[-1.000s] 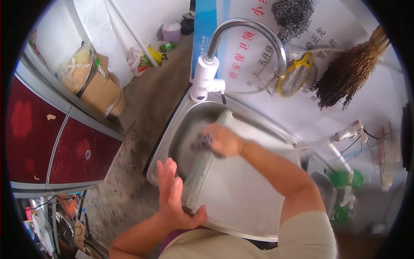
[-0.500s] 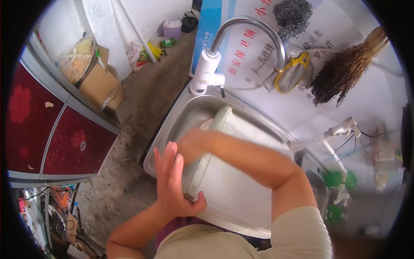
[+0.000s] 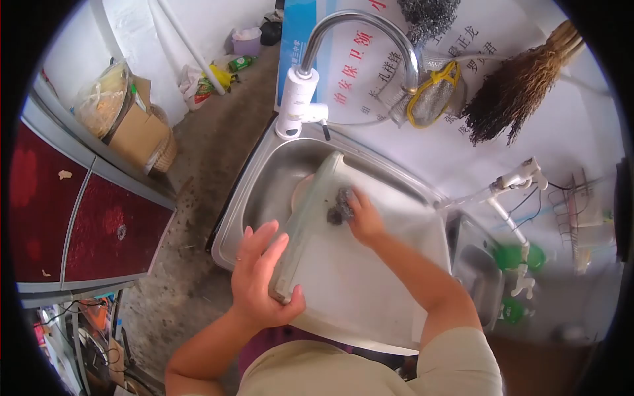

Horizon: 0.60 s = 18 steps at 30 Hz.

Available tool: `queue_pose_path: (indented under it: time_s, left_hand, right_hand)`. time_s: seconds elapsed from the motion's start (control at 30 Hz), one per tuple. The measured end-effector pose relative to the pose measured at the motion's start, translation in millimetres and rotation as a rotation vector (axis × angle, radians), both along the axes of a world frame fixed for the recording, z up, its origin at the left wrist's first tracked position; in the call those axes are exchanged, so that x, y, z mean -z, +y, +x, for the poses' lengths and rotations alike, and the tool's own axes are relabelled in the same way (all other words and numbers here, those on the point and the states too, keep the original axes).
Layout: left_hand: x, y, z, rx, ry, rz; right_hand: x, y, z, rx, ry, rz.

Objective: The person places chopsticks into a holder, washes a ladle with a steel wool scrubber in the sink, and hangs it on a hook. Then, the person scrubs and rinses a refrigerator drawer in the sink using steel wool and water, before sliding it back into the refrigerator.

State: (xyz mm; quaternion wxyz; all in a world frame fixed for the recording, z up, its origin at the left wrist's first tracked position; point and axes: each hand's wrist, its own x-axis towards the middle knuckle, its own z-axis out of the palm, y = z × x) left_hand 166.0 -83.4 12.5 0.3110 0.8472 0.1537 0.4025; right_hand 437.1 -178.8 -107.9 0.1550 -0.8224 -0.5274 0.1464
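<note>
**Broad pale panel across the sink, scourer on its upper face**

The panel (image 3: 376, 277) lies over the middle and right of the sink (image 3: 222, 247), its thick left border slanting from the far edge towards the near edge. It looks stiff and fairly light but awkwardly wide, probably slippery if wet; opposite borders should give a better hold than the flat face. The right hand (image 3: 364, 221) has its fingers closed on a dark metal scourer (image 3: 344, 196), springy and rough by its look, easiest to take in a bunched grip. The left hand (image 3: 256, 284) is open, fingers raised and apart, thumb by the panel's near left corner; whether it bears weight I cannot tell.

The faucet (image 3: 298, 99) stands at the sink's far left corner, its spout arching overhead, which could obstruct lifting. A white pipe (image 3: 493, 189) crowds the right edge. A straw brush (image 3: 518, 89) hangs on the wall beyond.
</note>
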Motion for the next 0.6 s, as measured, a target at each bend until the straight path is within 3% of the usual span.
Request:
queue_pose_path:
  time_s: [0.1,0.2,0.27,0.33,0.4,0.47,0.5,0.57,0.6]
  left_hand:
    - [0,-1,3,0.001,0.000,-0.050]
    - [0,-1,4,0.022,0.009,-0.037]
    - [-1,-1,4,0.034,0.020,-0.022]
    - [-2,-2,4,0.042,0.033,-0.009]
    - [-3,-2,3,0.051,0.053,0.006]
    - [-3,-2,3,0.043,0.045,-0.013]
    - [-2,-1,3,0.039,0.041,-0.023]
    - [-1,-1,3,0.024,0.027,-0.031]
    - [0,-1,3,0.016,0.021,-0.034]
  right_hand:
    - [26,-2,-12,-0.026,-0.283,-0.249]
    - [70,2,-29,0.176,0.215,0.268]
    - [63,5,-45,0.021,0.561,0.301]
    - [39,4,-63,-0.076,0.616,0.329]
    - [4,2,-86,-0.103,0.386,0.352]
    - [-6,5,-107,-0.424,0.291,0.495]
    - [-22,7,-121,-0.572,0.315,0.492]
    - [-29,22,-142,-0.749,0.317,0.741]
    - [-24,24,-141,-0.731,0.319,0.732]
